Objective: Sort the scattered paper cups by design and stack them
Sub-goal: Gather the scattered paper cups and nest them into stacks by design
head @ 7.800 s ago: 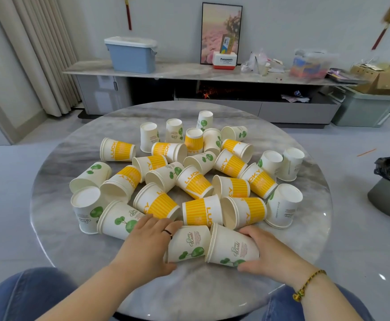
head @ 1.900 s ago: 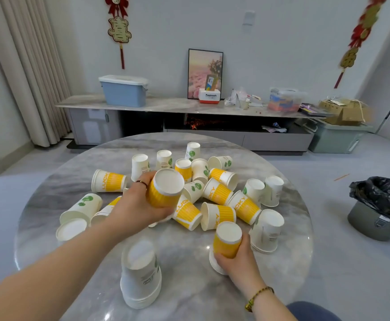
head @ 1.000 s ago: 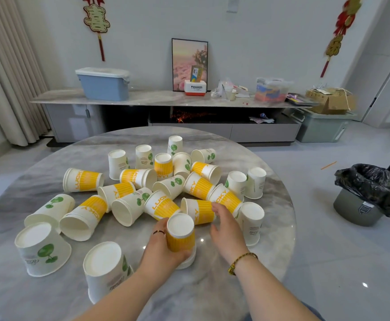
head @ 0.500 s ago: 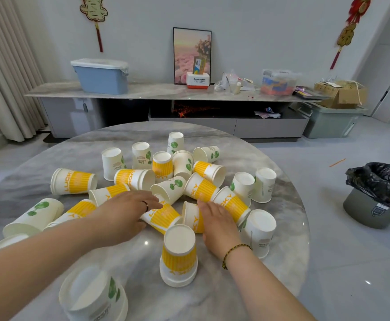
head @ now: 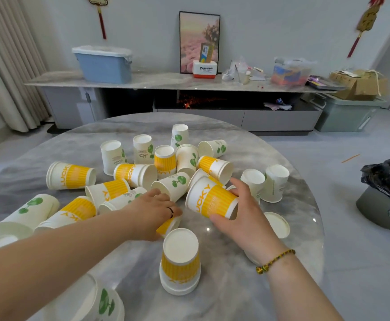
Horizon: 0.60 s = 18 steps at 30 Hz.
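A short stack of upside-down yellow striped cups [head: 180,265] is seen on the round marble table [head: 224,304], at its near edge, and serves here as the landmark. Just beyond and to the right of the stack, a yellow "LUCKY" cup [head: 211,201] is gripped on its side by the right hand [head: 242,218], with the fingers wrapped round its base end and the thumb beneath; it is held clear of the table. Just beyond and to the left of the stack, the left hand [head: 153,215] is laid palm-down over another yellow cup [head: 169,225], of which only the lower edge shows; the fingers are curled over it, but whether it is actually gripped cannot be told. A ring is worn on this hand, and a beaded bracelet [head: 274,261] on the right wrist.

Farther beyond the stack, the remaining cups are scattered in a heap [head: 164,165], some standing upside down, some lying on their sides: yellow striped ones mixed with white ones bearing a green leaf print. To the left of the stack, a leaf-print cup [head: 27,214] is lying on its side. Nearer than the stack and to its left, a stack of white leaf-print cups [head: 101,304] is partly cut off by the lower edge of the view. To the right of the stack, behind the right hand, one upside-down white cup [head: 278,224] is partly hidden.
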Tool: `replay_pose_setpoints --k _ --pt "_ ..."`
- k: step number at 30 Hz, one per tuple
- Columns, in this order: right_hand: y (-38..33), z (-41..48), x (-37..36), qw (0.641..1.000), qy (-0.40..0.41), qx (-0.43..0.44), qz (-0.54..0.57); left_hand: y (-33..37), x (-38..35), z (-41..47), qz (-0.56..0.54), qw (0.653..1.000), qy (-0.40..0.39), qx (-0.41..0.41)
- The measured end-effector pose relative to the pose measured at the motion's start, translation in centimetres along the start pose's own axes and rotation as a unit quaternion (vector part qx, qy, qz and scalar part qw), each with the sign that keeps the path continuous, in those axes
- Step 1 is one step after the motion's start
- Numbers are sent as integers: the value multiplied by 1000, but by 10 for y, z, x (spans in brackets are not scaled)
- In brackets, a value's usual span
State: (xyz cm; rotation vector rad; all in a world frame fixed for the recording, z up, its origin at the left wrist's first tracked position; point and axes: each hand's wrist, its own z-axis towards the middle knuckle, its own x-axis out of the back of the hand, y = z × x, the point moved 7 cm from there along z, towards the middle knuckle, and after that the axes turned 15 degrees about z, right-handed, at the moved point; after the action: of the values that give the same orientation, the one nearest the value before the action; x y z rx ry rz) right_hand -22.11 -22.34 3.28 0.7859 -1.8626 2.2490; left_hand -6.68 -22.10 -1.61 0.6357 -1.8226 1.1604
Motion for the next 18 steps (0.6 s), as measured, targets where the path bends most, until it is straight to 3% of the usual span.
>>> replay_pose_setpoints --k 4,8,11,14,18 --pt "-21 -5 12 997 55 60 -6 -27 10 -13 -151 982 16 112" --pt "-42 -15 35 989 92 77 83 -50 23 -45 -410 888 54 201" --pt "-57 -22 36 991 44 73 107 -59 30 -63 -526 815 112 218" --pt "-72 -33 9 996 -52 71 2 -68 43 -83 -597 748 191 220" --pt "-69 -36 -39 978 -144 67 -133 -70 60 -106 -622 695 284 222"
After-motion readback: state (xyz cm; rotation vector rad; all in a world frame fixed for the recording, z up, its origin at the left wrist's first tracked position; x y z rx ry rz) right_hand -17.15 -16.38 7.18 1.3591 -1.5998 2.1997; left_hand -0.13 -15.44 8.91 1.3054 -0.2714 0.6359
